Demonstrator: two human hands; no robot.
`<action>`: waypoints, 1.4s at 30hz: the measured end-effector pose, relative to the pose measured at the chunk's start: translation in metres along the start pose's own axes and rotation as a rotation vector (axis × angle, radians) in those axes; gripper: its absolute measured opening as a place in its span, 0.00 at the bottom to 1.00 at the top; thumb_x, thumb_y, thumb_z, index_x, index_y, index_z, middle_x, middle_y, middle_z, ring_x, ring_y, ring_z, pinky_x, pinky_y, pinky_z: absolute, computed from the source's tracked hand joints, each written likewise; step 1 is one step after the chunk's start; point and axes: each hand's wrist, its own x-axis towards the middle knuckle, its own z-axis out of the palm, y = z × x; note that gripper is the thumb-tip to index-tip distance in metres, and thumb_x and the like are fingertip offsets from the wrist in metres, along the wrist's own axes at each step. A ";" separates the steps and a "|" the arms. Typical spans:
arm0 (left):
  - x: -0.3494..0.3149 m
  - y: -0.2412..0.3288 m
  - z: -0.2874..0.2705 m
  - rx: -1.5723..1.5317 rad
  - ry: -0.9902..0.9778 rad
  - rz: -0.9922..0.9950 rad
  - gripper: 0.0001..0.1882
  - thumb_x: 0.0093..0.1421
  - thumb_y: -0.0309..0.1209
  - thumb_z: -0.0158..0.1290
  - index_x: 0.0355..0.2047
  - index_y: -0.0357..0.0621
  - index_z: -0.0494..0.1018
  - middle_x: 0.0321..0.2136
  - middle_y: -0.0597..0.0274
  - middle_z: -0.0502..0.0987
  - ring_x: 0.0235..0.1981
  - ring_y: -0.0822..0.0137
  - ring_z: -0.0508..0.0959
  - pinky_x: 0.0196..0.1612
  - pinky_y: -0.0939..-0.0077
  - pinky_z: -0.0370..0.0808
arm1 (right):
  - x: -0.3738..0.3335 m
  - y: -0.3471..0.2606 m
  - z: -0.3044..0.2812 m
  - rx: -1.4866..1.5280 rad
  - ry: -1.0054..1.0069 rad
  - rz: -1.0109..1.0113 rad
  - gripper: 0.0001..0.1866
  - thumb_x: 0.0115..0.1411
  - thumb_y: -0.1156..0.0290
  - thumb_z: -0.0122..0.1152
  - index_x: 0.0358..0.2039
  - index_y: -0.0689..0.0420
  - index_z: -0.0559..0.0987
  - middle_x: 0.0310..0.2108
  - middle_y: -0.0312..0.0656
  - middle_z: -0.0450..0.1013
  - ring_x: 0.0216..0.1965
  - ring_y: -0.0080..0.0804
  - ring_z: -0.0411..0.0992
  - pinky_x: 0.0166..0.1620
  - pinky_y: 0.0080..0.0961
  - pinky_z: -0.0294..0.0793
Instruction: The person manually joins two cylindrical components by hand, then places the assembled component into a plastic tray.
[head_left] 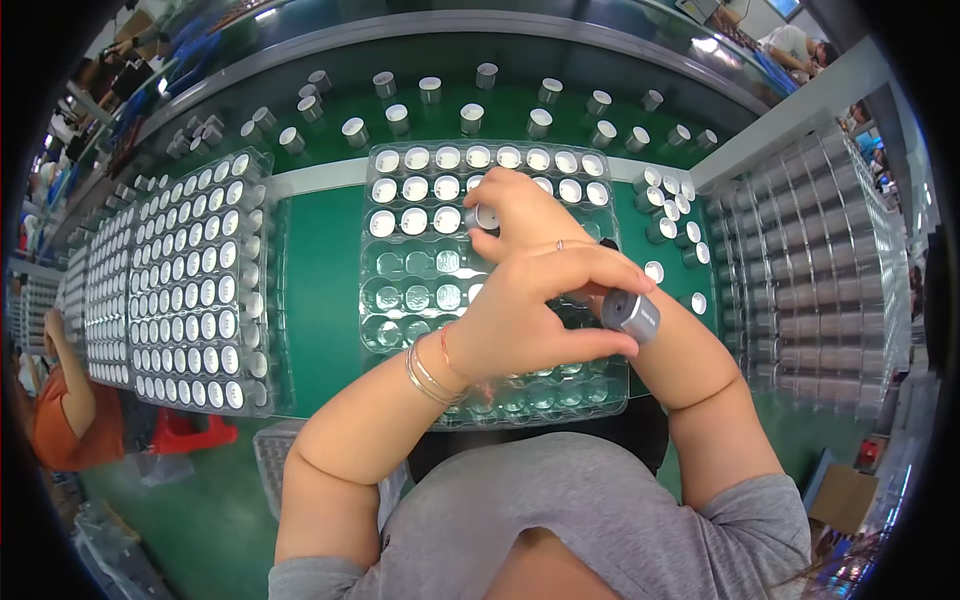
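My forearms cross over a clear plastic tray (400, 345). My left hand (545, 315) reaches to the right, thumb and fingers pinching a short silver cylinder (632, 315) that is tilted, its grey end face showing. Beyond it, my right hand (525, 215) reaches left over the tray, thumb and fingertips closed round another silver cylinder (485, 217) with a pale top. That one is at the third row of pockets, beside a standing white-topped cylinder (446, 220). The far rows hold white-topped cylinders; visible pockets nearer me are bare. My hands and arms hide part of the tray.
Filled trays (190, 290) stand at the left, and a tall stack of clear trays (800, 270) at the right. Loose cylinders (660, 230) stand right of my tray, with several more (471, 118) along the far side. Another person's arm (70, 365) shows at far left.
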 end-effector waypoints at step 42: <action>0.001 -0.033 -0.026 0.038 0.905 -0.138 0.16 0.68 0.31 0.43 0.53 0.37 0.61 0.52 0.56 0.65 0.55 0.67 0.64 0.60 0.71 0.59 | 0.102 0.076 -0.029 -0.320 0.061 0.294 0.23 0.53 0.62 0.62 0.47 0.61 0.76 0.41 0.54 0.73 0.45 0.48 0.74 0.49 0.36 0.74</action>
